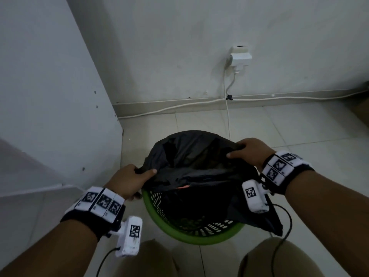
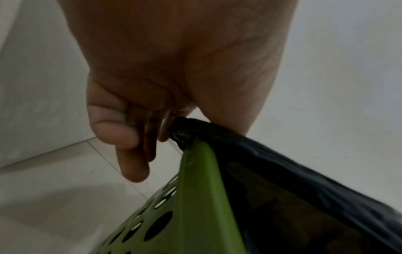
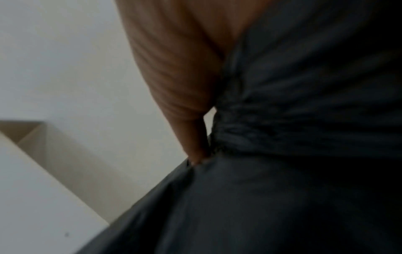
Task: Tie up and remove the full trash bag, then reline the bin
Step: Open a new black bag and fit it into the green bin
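Observation:
A green perforated bin (image 1: pixel 191 235) stands on the tiled floor between my knees. A black trash bag (image 1: pixel 199 162) lies spread over its mouth, with a flap hanging outside the right rim. My left hand (image 1: pixel 130 176) grips the bag's left edge, thumb on top. My right hand (image 1: pixel 248 151) grips the bag's right edge, fingers curled over the gathered plastic. In the left wrist view the bunched black bag (image 2: pixel 185 128) sits in my left hand (image 2: pixel 152 110) just above the green rim (image 2: pixel 202 180). In the right wrist view, dark bag plastic (image 3: pixel 293 137) fills the frame against my right hand (image 3: pixel 185 86).
A white cabinet panel (image 1: pixel 50 96) stands close on the left. The back wall carries a socket with a plugged adapter (image 1: pixel 239 56), and white cables (image 1: pixel 179 107) run along the skirting. Tiled floor (image 1: pixel 299 126) lies to the right; wrist camera cables trail near my knees.

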Motion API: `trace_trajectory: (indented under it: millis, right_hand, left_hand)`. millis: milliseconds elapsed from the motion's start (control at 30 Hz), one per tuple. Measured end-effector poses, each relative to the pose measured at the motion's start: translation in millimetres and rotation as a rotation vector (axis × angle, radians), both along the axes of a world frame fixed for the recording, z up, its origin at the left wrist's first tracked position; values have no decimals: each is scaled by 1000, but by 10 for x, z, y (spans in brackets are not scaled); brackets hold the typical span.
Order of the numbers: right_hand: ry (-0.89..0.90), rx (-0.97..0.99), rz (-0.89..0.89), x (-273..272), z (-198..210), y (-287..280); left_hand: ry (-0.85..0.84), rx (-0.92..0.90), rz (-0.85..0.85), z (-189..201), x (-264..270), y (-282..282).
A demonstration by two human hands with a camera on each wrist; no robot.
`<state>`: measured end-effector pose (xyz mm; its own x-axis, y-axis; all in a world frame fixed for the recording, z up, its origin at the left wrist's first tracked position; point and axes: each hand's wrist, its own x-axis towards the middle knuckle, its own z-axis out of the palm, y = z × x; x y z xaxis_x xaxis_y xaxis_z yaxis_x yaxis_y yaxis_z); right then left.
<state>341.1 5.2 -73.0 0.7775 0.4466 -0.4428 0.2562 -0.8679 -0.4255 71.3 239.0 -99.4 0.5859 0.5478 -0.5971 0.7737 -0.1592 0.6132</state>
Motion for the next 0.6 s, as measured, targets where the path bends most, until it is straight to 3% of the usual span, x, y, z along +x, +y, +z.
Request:
trace_trajectory:
  millis: [100, 267, 400, 600]
  right_hand:
    - [25, 123, -112, -135, 10, -246]
    - [11, 0, -50, -385, 89, -497]
    - [56, 102, -135, -542, -12, -617]
    - [128, 460, -506, -664, -194, -697]
  left_hand:
    - [5, -137, 87, 26, -179, -140]
    - [-54, -265, 227, 43, -368, -416]
    - [-214, -192, 353, 27, -422, -539]
    - [-372, -65, 491, 16, -378, -509]
